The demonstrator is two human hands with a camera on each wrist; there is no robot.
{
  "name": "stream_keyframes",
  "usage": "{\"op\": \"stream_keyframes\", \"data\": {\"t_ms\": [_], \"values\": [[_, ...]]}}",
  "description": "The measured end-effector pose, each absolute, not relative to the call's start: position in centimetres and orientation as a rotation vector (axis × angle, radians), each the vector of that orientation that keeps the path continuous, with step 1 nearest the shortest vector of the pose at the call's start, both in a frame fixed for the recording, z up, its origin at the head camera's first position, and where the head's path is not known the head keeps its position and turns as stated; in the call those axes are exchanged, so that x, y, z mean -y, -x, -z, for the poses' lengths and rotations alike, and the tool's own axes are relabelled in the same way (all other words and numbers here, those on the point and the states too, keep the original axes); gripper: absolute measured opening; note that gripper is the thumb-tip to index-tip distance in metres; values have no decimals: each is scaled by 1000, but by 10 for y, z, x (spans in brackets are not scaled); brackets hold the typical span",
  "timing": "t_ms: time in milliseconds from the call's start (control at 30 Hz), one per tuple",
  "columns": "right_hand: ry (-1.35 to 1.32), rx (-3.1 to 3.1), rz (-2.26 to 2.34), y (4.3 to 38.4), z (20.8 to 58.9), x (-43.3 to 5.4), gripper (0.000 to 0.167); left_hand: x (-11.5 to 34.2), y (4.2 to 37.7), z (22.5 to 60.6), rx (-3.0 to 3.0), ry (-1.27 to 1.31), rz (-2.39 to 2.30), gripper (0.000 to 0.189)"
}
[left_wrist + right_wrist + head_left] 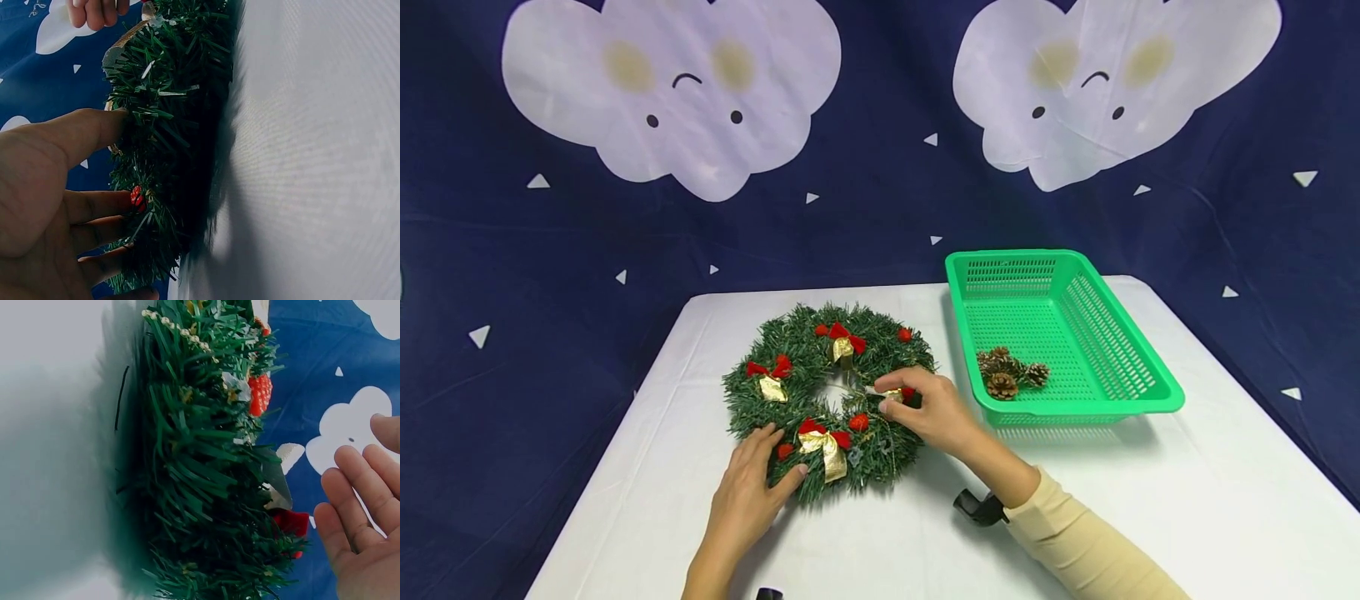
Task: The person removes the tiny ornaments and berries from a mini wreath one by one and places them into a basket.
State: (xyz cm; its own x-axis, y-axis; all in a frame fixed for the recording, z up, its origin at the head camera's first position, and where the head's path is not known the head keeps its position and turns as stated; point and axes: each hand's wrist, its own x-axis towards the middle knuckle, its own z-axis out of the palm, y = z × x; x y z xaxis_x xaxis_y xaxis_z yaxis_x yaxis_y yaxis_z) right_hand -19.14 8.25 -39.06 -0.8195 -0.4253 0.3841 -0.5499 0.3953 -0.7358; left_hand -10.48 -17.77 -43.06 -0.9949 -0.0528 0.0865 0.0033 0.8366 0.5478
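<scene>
A green wreath (pixel 775 433) lies flat, dressed with red berries and red bows with gold ribbons. My left hand (pixel 748 483) rests against its near-left edge, fingers spread and fairly straight. In the left wrist view the fingertips (pixel 115 200) touch the greenery beside a red berry (pixel 137 197). Above the wreath's right side is my right hand (pixel 928 408), thumb and index finger apart around the gold end of a bow (pixel 893 394). From the right wrist, that hand (pixel 369 525) shows loosely bent fingers beside a red bow (pixel 290 522); no grip is visible.
A green plastic basket (pixel 1075 407) stands at the right, with several pine cones (pixel 1002 386) in its near-left corner. A white cloth covers the table (pixel 647 500). Behind it hangs a dark blue backdrop with clouds (pixel 880 208). A black device (pixel 981 507) sits under the right wrist.
</scene>
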Motion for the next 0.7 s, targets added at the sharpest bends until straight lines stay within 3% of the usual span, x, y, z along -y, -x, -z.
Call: {"op": "stream_keyframes", "data": {"t_ms": [700], "values": [[-886, 2710, -1349, 193, 403, -65, 28, 177, 106, 430, 2936, -53, 875, 69]]}}
